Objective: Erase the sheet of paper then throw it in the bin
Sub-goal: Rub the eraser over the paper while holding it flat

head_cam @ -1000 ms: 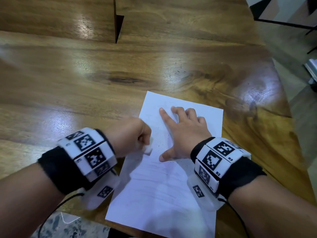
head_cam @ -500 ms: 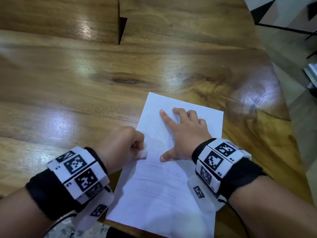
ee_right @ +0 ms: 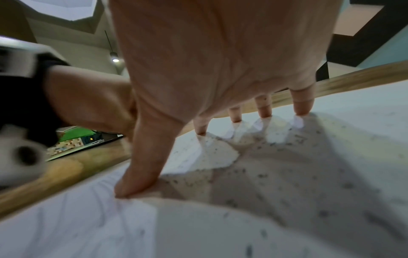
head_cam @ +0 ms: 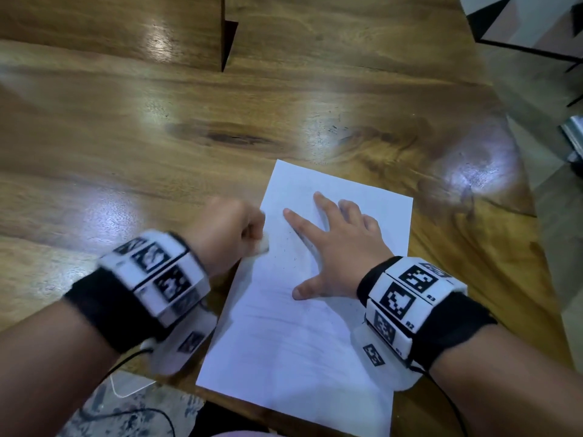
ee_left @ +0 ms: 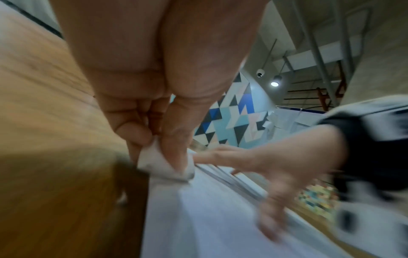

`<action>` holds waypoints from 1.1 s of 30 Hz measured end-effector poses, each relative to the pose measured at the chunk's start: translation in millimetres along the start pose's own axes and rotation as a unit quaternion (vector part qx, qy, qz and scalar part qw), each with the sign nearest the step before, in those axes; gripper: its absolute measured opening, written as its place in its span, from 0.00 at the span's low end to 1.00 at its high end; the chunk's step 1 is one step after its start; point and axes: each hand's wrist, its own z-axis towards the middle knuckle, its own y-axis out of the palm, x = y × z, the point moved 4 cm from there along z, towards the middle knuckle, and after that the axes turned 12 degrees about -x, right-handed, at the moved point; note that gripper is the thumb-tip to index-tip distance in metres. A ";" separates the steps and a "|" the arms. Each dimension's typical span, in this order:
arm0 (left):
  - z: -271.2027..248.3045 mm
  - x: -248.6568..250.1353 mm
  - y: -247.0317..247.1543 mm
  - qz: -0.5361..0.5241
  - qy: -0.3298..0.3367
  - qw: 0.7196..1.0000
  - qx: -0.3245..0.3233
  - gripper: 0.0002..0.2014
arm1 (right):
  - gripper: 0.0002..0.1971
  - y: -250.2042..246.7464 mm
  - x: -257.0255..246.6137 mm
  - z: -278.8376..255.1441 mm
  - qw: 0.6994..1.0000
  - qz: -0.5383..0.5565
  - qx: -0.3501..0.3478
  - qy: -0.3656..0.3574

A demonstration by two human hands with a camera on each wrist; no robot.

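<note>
Sheet: sheet of paper (head_cam: 315, 310) lies at the desk (head_cam: 126, 152) near edge.
Left hand (head_cam: 225, 228): pinching eraser (ee_left: 164, 165) at sheet's left edge.
Right hand (head_cam: 337, 250): fingers splayed, pressing the sheet flat.
Risk: rubbing off the edge could crumple or tear it.

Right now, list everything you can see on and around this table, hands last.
sheet of paper: one, white, flat at the table's near edge, faint pencil lines left on its near part
eraser crumbs: many, dark grey, scattered on the sheet near the right hand
eraser: one, white with grey smudges, on the sheet's left edge
table: one, glossy brown wood, under everything
cables: dark and white, on the floor below the near edge
wrist bands: two, black with white marker blocks
left hand: pinches the eraser
right hand: fingers spread, presses the sheet flat
</note>
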 end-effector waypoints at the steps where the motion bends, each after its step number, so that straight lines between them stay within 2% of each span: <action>1: -12.2 -1.0 6.2 0.002 0.007 1.000 -0.030 0.09 | 0.58 -0.1 0.1 0.2 1.000 -0.002 0.001 0.001; 3: -27.0 -3.0 16.4 0.005 0.005 0.996 -0.091 0.16 | 0.58 0.2 0.1 0.8 1.000 -0.001 0.003 0.001; 5: -22.5 -3.1 15.6 0.013 -0.001 0.994 -0.109 0.14 | 0.58 0.8 -0.4 1.4 1.000 -0.003 0.005 0.001; 7: -1.8 1.1 4.9 0.000 -0.011 0.998 -0.058 0.06 | 0.58 1.4 -0.3 1.9 1.000 -0.006 0.006 0.001; 9: 20.3 6.1 -5.9 -0.007 -0.012 1.000 0.013 0.04 | 0.58 1.7 0.4 1.9 1.000 -0.006 0.005 0.002; 11: 24.4 8.3 -6.7 -0.001 -0.013 0.999 0.034 0.03 | 0.58 1.6 0.5 2.3 1.000 -0.006 0.004 0.002; 12: 16.2 8.6 -3.7 0.007 -0.006 1.000 0.018 0.07 | 0.58 1.8 0.3 2.4 1.000 -0.005 0.002 0.002; 14: -6.5 6.5 10.7 0.028 0.029 0.997 -0.069 0.13 | 0.58 2.1 0.6 3.2 1.000 -0.003 0.002 0.001; 16: -24.9 4.5 22.0 0.029 0.042 0.988 -0.146 0.11 | 0.58 2.6 1.1 3.3 1.000 -0.003 0.004 -0.001; 17: -24.8 3.2 23.3 0.028 0.042 0.987 -0.154 0.09 | 0.58 2.9 1.3 3.4 1.000 -0.004 0.005 -0.002; 19: -9.4 6.3 15.3 0.035 0.035 0.993 -0.109 0.05 | 0.58 2.8 1.3 3.3 1.000 -0.005 0.006 -0.002; 22: 17.6 13.3 1.8 0.004 0.007 1.000 -0.010 0.04 | 0.58 2.0 0.7 3.0 1.000 -0.006 0.005 0.001; 23: 19.3 12.9 2.1 -0.005 0.001 1.000 0.002 0.05 | 0.58 1.7 0.6 2.7 1.000 -0.005 0.004 0.002; 25: 2.7 12.1 10.2 -0.003 0.020 1.000 -0.008 0.09 | 0.58 1.5 0.5 2.1 1.000 -0.002 0.002 0.001; 28: -34.7 7.9 34.3 -0.015 0.052 0.993 -0.101 0.08 | 0.58 1.7 1.2 2.2 1.000 0.000 -0.001 -0.001; 29: -40.2 6.8 38.5 -0.011 0.061 0.992 -0.114 0.07 | 0.58 1.8 1.4 2.3 1.000 0.000 -0.002 -0.001; 31: -33.4 6.4 33.3 0.007 0.058 0.994 -0.094 0.04 | 0.57 1.8 1.5 2.5 1.000 -0.002 -0.001 -0.002; 33: -10.4 9.3 20.4 0.011 0.035 0.998 -0.045 0.05 | 0.57 2.1 1.5 2.1 1.000 -0.005 0.000 -0.001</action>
